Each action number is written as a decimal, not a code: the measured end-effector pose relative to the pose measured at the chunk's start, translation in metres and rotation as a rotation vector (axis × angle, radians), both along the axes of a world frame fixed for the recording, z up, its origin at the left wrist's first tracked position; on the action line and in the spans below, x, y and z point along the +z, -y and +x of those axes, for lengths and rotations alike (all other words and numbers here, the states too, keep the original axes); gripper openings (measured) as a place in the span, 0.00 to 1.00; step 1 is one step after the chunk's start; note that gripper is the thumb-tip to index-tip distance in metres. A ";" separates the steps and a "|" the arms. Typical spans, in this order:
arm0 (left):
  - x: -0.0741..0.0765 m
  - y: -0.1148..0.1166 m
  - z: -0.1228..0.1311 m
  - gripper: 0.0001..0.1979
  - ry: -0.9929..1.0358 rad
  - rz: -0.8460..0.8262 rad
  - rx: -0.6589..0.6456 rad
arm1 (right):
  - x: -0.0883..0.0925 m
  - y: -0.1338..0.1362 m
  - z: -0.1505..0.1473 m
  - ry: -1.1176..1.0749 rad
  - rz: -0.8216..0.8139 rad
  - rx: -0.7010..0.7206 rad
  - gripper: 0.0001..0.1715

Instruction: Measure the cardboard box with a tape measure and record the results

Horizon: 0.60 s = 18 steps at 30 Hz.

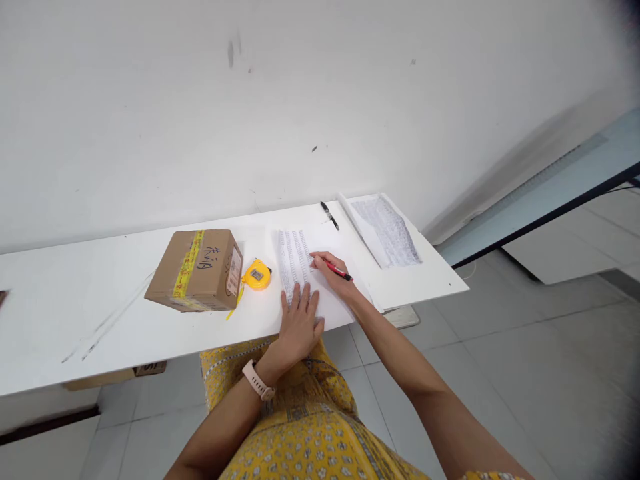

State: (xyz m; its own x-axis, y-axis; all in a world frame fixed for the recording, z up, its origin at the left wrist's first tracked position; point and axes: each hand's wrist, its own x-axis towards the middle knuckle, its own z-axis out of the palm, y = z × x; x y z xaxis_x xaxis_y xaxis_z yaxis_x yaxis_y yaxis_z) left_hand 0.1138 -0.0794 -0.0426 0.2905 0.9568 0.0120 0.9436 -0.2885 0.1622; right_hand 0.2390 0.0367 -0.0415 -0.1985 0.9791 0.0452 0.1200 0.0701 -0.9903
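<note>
My right hand (334, 272) is closed around a red pen (339, 270), its tip end over a sheet of paper (295, 257) covered with columns of handwriting. Flat on the lower part of that sheet lies my left hand (300, 321), fingers spread. To the left of the paper is a yellow tape measure (257, 275), with a bit of yellow tape or strap running from it toward the box. A brown cardboard box (200, 270), sealed with yellow printed tape, stands beside the tape measure; dark handwriting marks its top and a label sits on its right side.
A black pen (329, 215) lies behind the paper. More written sheets (385, 230), partly curled, rest at the right end of the narrow white table (115, 300). The wall (280, 120) runs along its back edge. A glass-like panel (540, 193) leans at the right.
</note>
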 end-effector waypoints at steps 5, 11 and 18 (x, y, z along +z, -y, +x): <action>0.018 -0.013 0.010 0.15 -0.081 0.004 0.022 | -0.005 -0.002 -0.001 0.048 0.044 -0.050 0.19; 0.009 -0.027 0.027 0.21 -0.012 -0.032 0.075 | -0.010 -0.004 -0.003 0.035 0.010 -0.115 0.15; 0.009 -0.025 0.028 0.30 0.005 -0.142 0.098 | -0.012 -0.004 -0.003 0.039 0.085 -0.133 0.12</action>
